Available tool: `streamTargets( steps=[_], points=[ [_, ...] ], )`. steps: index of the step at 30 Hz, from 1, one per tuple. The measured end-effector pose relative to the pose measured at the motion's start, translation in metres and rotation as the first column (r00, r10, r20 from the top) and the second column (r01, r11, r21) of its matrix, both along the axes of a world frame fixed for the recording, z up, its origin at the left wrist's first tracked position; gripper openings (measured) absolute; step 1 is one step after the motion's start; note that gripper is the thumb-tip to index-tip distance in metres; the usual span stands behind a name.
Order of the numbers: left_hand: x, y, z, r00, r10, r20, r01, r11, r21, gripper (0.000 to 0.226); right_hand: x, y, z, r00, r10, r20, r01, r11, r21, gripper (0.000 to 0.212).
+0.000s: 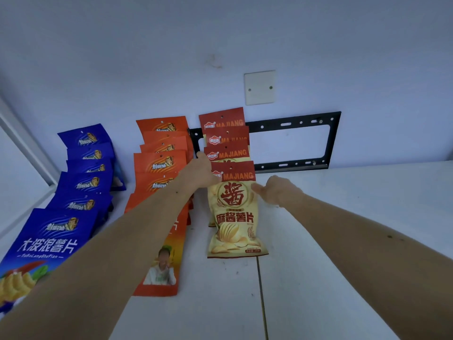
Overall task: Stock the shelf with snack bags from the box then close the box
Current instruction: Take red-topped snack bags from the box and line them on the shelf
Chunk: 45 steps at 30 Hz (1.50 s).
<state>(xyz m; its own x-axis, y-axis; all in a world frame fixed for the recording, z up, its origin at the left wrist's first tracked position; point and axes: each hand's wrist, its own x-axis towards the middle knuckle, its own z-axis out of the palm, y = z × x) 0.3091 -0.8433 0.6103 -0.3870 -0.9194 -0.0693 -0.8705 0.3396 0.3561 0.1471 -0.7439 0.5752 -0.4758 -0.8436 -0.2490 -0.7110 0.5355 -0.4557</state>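
**Three rows of snack bags on the white shelf**

Three rows run from near to far: blue bags (81, 185) on the left, orange bags (160, 165) in the middle, cream-and-red Majiang bags (228, 153) on the right. The left hand (201, 171) touches the front Majiang bag (235, 209) at its upper left edge; whether its fingers curl round it, I cannot tell. The right hand (277, 190) rests against its right edge, fingers relaxed. A black bracket (294, 123) hangs on the far wall.

both arms outstretched, hands (203, 171) (277, 190) apart, fingers extended
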Motion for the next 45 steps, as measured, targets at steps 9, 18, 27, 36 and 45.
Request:
streamTargets(
  steps=[9, 18, 27, 36, 45],
  points=[
    [-0.029, 0.037, 0.007, 0.990, 0.002, 0.139, 0.016, 0.992, -0.128, 0.073, -0.033, 0.037, 0.006, 0.964, 0.067, -0.259, -0.072, 0.997, -0.012, 0.009],
    [-0.049, 0.096, -0.006, 0.964, -0.087, 0.250, 0.140, 0.969, -0.204, 0.065, -0.052, 0.106, -0.003, 0.961, 0.024, -0.277, -0.029, 0.999, -0.014, 0.024],
    [-0.043, 0.197, -0.018, 0.939, -0.223, 0.262, 0.269, 0.951, -0.153, 0.066, -0.045, 0.225, -0.015, 0.963, -0.116, -0.242, 0.106, 0.993, -0.054, 0.035],
    [-0.073, 0.317, -0.049, 0.865, -0.406, 0.295, 0.444, 0.893, -0.074, 0.067, -0.061, 0.357, -0.037, 0.944, -0.227, -0.239, 0.231, 0.973, -0.012, 0.044],
    [-0.134, 0.428, -0.080, 0.796, -0.526, 0.301, 0.577, 0.808, -0.115, 0.060, -0.104, 0.487, -0.073, 0.946, -0.229, -0.228, 0.249, 0.966, 0.063, 0.021]
  ],
)
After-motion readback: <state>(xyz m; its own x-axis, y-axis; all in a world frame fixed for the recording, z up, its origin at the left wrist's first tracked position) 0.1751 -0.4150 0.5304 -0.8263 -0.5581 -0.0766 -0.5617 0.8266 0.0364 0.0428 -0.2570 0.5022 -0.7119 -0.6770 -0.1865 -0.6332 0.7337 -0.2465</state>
